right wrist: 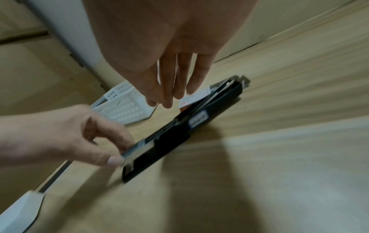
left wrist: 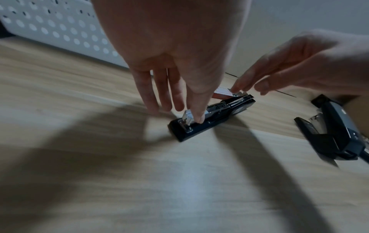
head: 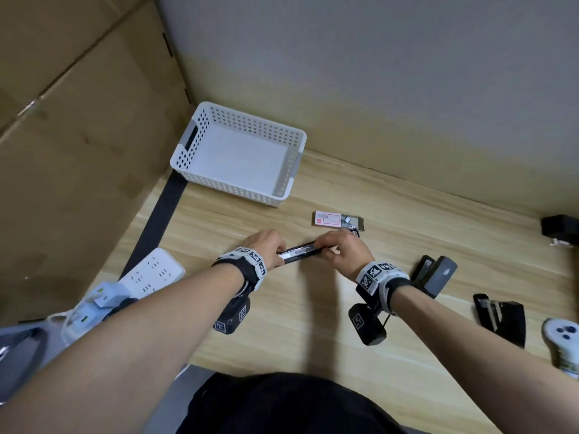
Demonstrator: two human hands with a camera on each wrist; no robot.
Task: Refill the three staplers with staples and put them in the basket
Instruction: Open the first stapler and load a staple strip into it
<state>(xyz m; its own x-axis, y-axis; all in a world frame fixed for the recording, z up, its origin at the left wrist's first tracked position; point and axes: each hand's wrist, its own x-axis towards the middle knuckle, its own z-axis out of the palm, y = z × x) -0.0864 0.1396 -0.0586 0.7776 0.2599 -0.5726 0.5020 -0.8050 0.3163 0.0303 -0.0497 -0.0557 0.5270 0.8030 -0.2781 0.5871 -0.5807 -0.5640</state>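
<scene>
A black stapler (head: 300, 250) lies open on the wooden table, its metal magazine showing. My left hand (head: 275, 250) pinches the magazine's front end (left wrist: 187, 117) between thumb and fingers. My right hand (head: 332, 245) hovers over the rear end with its fingertips (right wrist: 166, 102) gathered together; I cannot tell whether they hold staples. The staple box (head: 327, 219) lies just behind the stapler with its tray pulled out. Two more black staplers (head: 434, 274) (head: 499, 317) lie open at the right. The white perforated basket (head: 194, 151) stands at the back left with nothing in it.
A white power strip (head: 152, 272) with plugs lies at the table's left edge beside cardboard boxes (head: 78, 120). A white controller (head: 562, 339) sits at the right edge and a black object (head: 560, 231) at the far right. A wall closes the back.
</scene>
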